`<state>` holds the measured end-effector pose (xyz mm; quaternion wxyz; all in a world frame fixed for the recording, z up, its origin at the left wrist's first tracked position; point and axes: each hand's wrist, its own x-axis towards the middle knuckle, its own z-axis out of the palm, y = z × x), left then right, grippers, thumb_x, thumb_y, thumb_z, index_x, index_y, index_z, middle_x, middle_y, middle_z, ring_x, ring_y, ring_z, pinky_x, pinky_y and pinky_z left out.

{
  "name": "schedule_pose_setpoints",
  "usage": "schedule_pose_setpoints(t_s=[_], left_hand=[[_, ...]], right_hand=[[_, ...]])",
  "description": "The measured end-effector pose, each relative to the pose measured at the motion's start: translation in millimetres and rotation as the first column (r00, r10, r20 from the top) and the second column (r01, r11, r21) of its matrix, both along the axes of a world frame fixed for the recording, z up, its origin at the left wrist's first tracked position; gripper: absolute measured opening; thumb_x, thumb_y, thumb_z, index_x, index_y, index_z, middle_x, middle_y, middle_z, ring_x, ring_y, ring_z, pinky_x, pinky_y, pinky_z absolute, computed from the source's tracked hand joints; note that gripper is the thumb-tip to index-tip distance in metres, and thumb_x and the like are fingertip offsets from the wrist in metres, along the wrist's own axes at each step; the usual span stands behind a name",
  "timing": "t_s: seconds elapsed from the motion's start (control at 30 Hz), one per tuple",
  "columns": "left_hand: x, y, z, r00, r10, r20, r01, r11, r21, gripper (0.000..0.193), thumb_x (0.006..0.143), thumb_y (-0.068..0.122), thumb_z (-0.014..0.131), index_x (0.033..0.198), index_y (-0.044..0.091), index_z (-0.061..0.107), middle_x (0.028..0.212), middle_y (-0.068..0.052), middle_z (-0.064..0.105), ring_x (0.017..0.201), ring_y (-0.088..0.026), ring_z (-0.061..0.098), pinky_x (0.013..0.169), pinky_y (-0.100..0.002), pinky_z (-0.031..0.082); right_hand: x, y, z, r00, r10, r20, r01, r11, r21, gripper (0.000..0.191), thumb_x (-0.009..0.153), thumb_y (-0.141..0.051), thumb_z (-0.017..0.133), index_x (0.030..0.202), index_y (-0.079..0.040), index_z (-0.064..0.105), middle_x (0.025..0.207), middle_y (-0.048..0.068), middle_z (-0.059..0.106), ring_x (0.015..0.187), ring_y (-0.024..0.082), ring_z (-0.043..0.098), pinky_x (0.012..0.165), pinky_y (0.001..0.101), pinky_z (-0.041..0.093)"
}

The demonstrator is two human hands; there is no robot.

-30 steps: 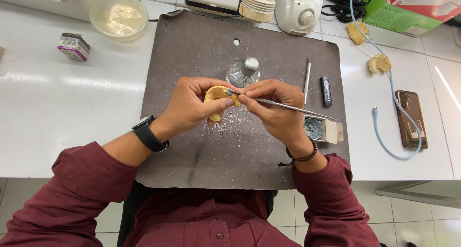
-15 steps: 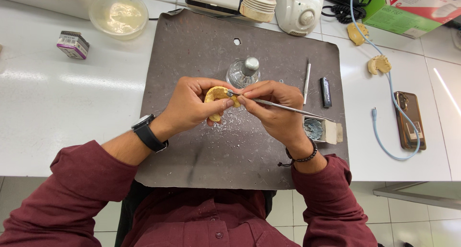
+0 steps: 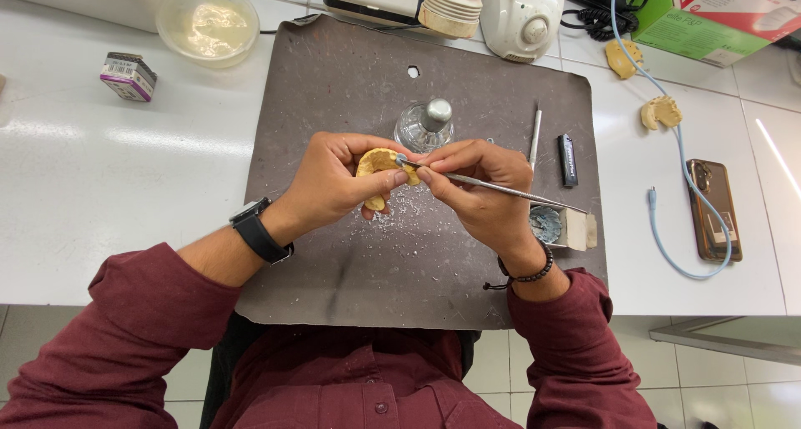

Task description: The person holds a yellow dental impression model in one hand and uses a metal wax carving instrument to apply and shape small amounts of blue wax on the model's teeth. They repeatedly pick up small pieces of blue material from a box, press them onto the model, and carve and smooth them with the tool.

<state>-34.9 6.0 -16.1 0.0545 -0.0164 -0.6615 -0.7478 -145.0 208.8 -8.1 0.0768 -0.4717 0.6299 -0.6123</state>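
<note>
While the left hand [image 3: 334, 183] pinches a yellow cast [image 3: 380, 166], the right hand [image 3: 480, 191] pinches a metal tool [image 3: 501, 189] beside a glass bottle [image 3: 424, 127].

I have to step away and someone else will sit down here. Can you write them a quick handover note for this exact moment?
Left hand: grips the yellow dental cast above the dark mat.
Right hand: holds the thin metal carving tool like a pen, tip on the cast.
Done: white shavings lie on the mat under the hands.
Left: how much carving remains cannot be told.
Nearby: glass burner, second metal tool, two more casts to the right.
</note>
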Motion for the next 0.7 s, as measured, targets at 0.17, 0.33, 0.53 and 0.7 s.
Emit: schedule_pose_setpoints(t_s=[0.17, 0.33, 0.53, 0.7], left_hand=[[0.5, -0.2, -1.3, 1.0, 0.006, 0.013, -0.007, 1.0, 0.007, 0.026, 0.093, 0.011, 0.073, 0.117, 0.001, 0.076, 0.082, -0.006, 0.075, 0.063, -0.008, 0.072, 0.048, -0.019, 0.057], [-0.8, 0.2, -2.5, 1.0, 0.004, 0.006, -0.005, 1.0, 0.016, 0.025, 0.093, 0.011, 0.073, 0.116, 0.0, 0.075, 0.083, -0.007, 0.075, 0.063, -0.009, 0.072, 0.048, -0.019, 0.057], [0.0, -0.5, -3.1, 1.0, 0.011, 0.021, -0.011, 1.0, -0.005, 0.025, 0.093, 0.01, 0.074, 0.116, 0.0, 0.076, 0.084, -0.008, 0.076, 0.063, -0.008, 0.072, 0.048, -0.019, 0.057], [-1.9, -1.4, -3.0, 0.997, -0.008, 0.072, 0.001, 0.995, 0.097, 0.033, 0.09, 0.014, 0.077, 0.117, -0.005, 0.073, 0.085, -0.009, 0.077, 0.061, -0.009, 0.071, 0.047, -0.02, 0.057]], right_hand=[[2.6, 0.2, 0.5, 1.0, -0.014, 0.012, 0.014, 1.0, 0.018, 0.01, 0.094, 0.005, 0.077, 0.097, 0.003, 0.067, 0.107, 0.017, 0.077, 0.095, 0.017, 0.076, 0.078, 0.0246, 0.066], [1.1, -0.2, 0.6, 0.999, 0.009, 0.044, -0.009, 1.0, 0.006, 0.01, 0.095, 0.005, 0.076, 0.099, 0.004, 0.067, 0.107, 0.018, 0.075, 0.098, 0.019, 0.077, 0.083, 0.0265, 0.067], [-1.6, 0.5, 0.2, 0.996, 0.022, 0.084, -0.025, 0.999, 0.035, 0.01, 0.095, 0.004, 0.076, 0.099, 0.005, 0.067, 0.107, 0.018, 0.076, 0.097, 0.02, 0.076, 0.084, 0.0277, 0.067], [-7.9, 3.1, -0.7, 0.974, 0.025, 0.224, -0.007, 0.997, -0.08, 0.011, 0.099, 0.004, 0.071, 0.1, 0.003, 0.06, 0.108, 0.019, 0.071, 0.099, 0.023, 0.077, 0.086, 0.0324, 0.069]])
